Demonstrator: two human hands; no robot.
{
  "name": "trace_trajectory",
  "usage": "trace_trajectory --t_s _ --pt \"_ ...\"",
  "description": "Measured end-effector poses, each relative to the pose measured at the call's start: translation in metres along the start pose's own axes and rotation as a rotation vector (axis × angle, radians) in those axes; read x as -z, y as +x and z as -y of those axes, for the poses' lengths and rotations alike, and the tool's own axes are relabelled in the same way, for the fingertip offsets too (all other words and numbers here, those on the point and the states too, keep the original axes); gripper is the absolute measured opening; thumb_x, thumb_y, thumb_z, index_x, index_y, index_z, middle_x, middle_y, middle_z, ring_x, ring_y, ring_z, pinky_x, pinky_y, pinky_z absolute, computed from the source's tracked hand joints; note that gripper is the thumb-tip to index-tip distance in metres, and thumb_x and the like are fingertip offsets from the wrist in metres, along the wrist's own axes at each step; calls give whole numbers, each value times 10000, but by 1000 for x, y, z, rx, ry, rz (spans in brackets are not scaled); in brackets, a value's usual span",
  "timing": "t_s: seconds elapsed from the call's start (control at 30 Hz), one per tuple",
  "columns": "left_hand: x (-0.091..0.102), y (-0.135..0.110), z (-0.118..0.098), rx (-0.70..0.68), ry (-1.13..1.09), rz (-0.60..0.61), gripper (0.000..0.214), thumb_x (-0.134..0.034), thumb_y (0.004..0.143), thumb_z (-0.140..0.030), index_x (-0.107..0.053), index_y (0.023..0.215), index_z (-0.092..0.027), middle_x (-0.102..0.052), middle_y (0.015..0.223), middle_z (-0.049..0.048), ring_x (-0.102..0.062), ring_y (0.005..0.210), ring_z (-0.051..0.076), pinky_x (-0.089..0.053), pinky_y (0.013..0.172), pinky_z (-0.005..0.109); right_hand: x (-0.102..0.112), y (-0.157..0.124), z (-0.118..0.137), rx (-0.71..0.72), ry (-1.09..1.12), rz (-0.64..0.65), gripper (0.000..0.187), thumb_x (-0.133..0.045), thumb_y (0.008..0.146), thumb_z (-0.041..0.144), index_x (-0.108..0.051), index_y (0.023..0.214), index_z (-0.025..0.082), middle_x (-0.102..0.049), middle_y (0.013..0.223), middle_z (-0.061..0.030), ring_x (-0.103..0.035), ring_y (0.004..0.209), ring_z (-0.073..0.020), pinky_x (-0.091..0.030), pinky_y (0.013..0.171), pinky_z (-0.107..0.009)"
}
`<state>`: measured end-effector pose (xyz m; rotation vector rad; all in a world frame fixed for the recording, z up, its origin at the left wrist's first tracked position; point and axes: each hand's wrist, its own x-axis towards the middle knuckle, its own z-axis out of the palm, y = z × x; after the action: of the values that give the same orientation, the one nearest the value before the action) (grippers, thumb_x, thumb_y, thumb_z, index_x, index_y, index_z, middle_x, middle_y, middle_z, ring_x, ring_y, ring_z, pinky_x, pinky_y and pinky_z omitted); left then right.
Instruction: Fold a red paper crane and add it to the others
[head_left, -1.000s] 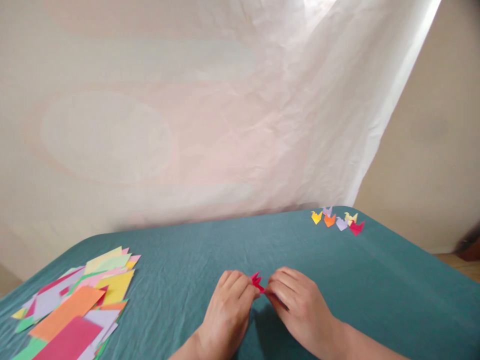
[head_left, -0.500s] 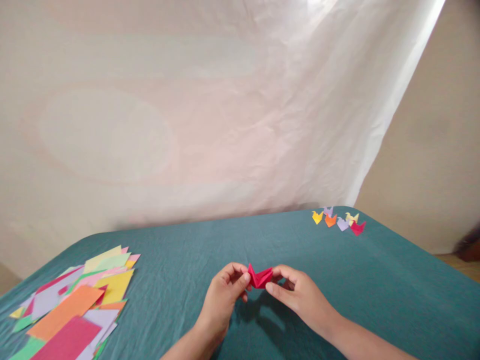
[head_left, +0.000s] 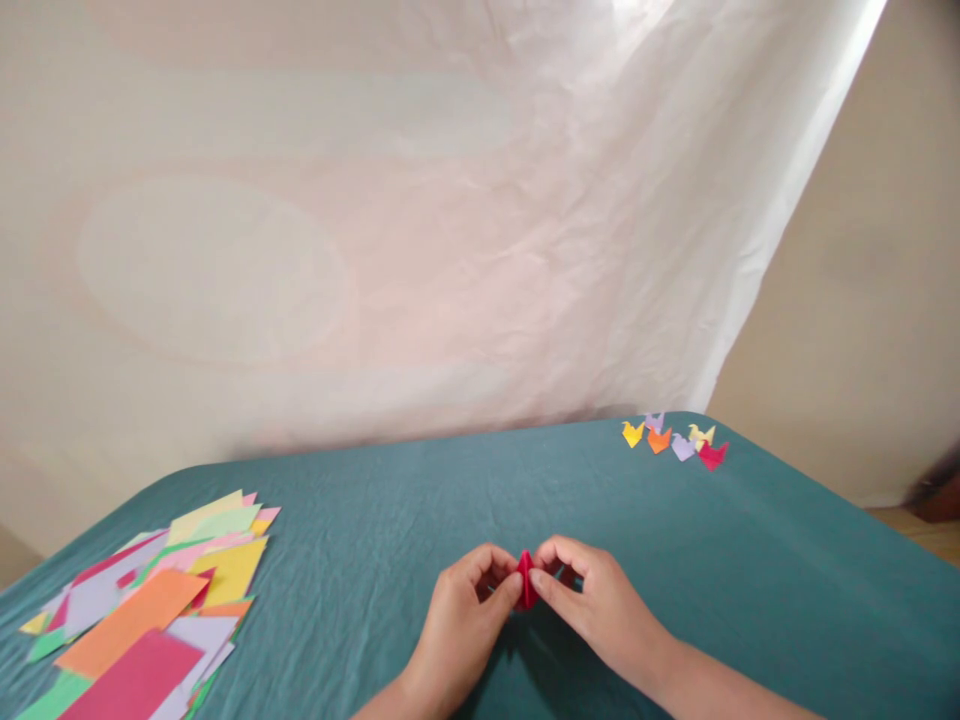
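A small folded red paper piece [head_left: 526,580] sits between my two hands just above the teal tablecloth [head_left: 375,520]. My left hand [head_left: 466,625] pinches its left side with thumb and fingers. My right hand [head_left: 592,600] pinches its right side. The fingertips of both hands meet at the paper, which is pressed narrow and stands upright. Most of the paper is hidden by my fingers.
A loose pile of coloured paper sheets [head_left: 142,610] lies at the near left of the table. Several small folded paper figures [head_left: 675,440] stand at the far right corner. A pale crumpled backdrop [head_left: 375,220] hangs behind the table.
Half a second ago the red piece was spread wide between my hands. Both hands have moved together and lower, and the paper is now squeezed narrow.
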<state>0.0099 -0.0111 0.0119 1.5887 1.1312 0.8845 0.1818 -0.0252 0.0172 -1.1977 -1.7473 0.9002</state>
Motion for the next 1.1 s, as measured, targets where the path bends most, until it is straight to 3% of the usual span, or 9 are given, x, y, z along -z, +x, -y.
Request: trace_trajectory --t_s 0.3,0.43,0.5,0.63,0.9,1.1 --pt "-1 -2 -3 0 -24 34 141 -601 811 -276 -615 864 -145 -652 813 43 -594 719 154 -442 633 227 -3 0 -3 -34 -27 -20 136 -552 856 212 -597 731 180 -613 674 21 -557 637 -124 -412 601 -212" --pt "0 -2 -1 9 52 11 99 -562 803 -216 -632 800 -145 -659 766 37 -594 696 155 -432 638 234 -3 0 -4 -26 -32 -46 41 -582 830 205 -620 839 193 -655 793 5 -600 727 -138 -422 623 -218" --pt "0 -2 -3 16 86 5 113 -550 798 -211 -637 776 -144 -656 738 34 -586 671 155 -426 627 236 -3 0 -4 -17 -28 -40 80 -586 826 203 -633 890 201 -668 852 -4 -611 758 -143 -423 620 -219" --pt "-1 -3 -9 -3 143 7 126 -533 796 -215 -626 745 -147 -634 710 22 -562 657 148 -415 626 234 -1 0 -3 -22 -34 3 105 -561 848 201 -661 815 196 -675 781 1 -613 737 -144 -424 639 -226" --pt "-2 -3 -8 -33 303 25 198 -546 796 -254 -587 628 -156 -539 637 -19 -473 605 118 -348 578 218 -3 0 0 -3 -82 -33 93 -580 841 204 -652 785 189 -653 746 9 -586 697 -131 -403 613 -213" --pt "-6 -5 -4 31 189 122 186 -520 800 -244 -641 694 -149 -604 599 -11 -539 576 125 -365 553 210 2 -1 -2 -57 22 -30 163 -568 855 248 -618 717 177 -618 668 18 -570 646 -127 -398 601 -212"
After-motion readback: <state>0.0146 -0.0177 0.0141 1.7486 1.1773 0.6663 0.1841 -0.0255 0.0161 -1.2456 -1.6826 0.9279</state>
